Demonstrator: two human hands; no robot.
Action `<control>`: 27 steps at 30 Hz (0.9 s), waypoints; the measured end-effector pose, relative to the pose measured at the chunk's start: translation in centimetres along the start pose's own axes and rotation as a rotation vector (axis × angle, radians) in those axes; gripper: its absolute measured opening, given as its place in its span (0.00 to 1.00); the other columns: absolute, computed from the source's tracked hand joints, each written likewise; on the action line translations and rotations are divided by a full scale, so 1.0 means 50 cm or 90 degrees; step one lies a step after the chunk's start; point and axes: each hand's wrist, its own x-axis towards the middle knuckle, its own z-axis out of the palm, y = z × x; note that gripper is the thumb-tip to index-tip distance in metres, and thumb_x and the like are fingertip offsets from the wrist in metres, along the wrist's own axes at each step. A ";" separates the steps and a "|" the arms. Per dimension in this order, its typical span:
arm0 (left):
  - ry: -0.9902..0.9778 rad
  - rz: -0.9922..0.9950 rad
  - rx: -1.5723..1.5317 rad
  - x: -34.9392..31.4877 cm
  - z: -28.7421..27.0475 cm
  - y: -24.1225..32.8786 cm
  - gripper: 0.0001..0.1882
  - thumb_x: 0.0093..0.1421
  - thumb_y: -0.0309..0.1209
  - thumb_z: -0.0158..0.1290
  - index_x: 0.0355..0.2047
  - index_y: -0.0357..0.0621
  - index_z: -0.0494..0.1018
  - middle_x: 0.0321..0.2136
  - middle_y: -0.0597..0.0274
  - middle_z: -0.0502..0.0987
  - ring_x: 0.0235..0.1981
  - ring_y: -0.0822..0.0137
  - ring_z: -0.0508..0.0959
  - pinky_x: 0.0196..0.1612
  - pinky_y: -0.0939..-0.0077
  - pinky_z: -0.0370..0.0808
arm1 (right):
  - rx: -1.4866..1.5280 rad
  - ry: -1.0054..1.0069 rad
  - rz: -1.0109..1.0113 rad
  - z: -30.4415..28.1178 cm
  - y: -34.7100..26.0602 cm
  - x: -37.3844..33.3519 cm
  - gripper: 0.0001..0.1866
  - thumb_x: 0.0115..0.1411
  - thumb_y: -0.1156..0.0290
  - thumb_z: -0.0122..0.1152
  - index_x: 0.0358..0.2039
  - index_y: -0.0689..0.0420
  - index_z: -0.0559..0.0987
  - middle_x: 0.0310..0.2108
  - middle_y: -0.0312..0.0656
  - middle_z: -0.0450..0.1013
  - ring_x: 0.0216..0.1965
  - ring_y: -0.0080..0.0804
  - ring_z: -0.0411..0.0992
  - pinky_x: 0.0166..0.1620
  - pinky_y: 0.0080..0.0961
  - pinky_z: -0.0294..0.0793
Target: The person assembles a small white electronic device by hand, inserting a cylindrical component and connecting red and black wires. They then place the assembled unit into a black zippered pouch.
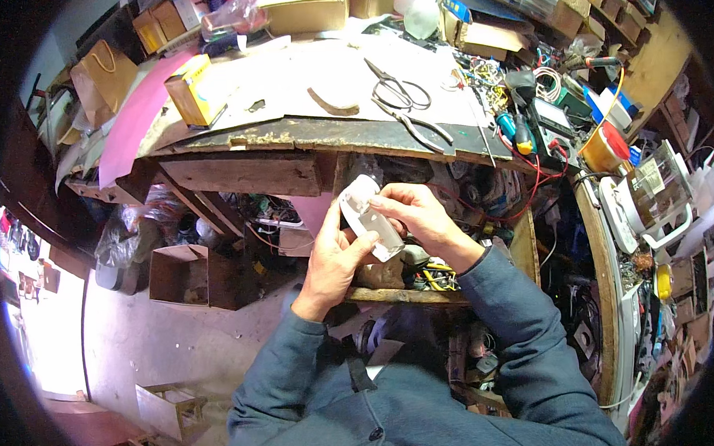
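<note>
The white plastic case (364,215) is up in front of the person's chest, over the open drawer (407,297) and just this side of the bench (252,140); it leans, with its round end up and to the left; the left hand (332,259) is closed around it, thumb on the near part; the right hand (426,219) has its fingers bent in, with the tips at the side of the case; I cannot tell if they pinch the case or some small bit in it.

To do this well, let the left hand do the holding, snug but not hard, since thin plastic may crack; let the right fingertips do the small work, with soft little pushes; keep the hollow side facing the eyes; a loose bit could drop into the wires (440,275) in the drawer and get lost, so working over the bench, near the pliers (417,129), may be safer.
</note>
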 end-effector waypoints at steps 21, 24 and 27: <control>-0.015 0.042 -0.010 -0.005 -0.001 -0.003 0.40 0.67 0.19 0.54 0.75 0.42 0.48 0.54 0.53 0.76 0.49 0.65 0.82 0.52 0.70 0.82 | 0.011 -0.014 -0.017 -0.005 0.003 0.003 0.13 0.68 0.58 0.67 0.38 0.56 0.84 0.25 0.25 0.72 0.24 0.10 0.64 0.27 0.14 0.60; -0.021 0.060 -0.014 0.000 -0.006 -0.006 0.40 0.67 0.20 0.55 0.75 0.42 0.48 0.57 0.53 0.74 0.52 0.64 0.80 0.54 0.68 0.82 | 0.045 -0.013 -0.018 -0.003 0.004 0.003 0.13 0.70 0.58 0.64 0.38 0.55 0.83 0.25 0.25 0.72 0.23 0.10 0.63 0.26 0.13 0.59; 0.018 0.107 -0.006 0.002 -0.008 -0.010 0.41 0.67 0.19 0.56 0.75 0.42 0.48 0.62 0.54 0.71 0.58 0.62 0.77 0.59 0.64 0.79 | 0.029 -0.042 -0.002 -0.017 0.005 0.005 0.14 0.72 0.58 0.62 0.39 0.56 0.84 0.26 0.26 0.74 0.22 0.10 0.65 0.25 0.13 0.63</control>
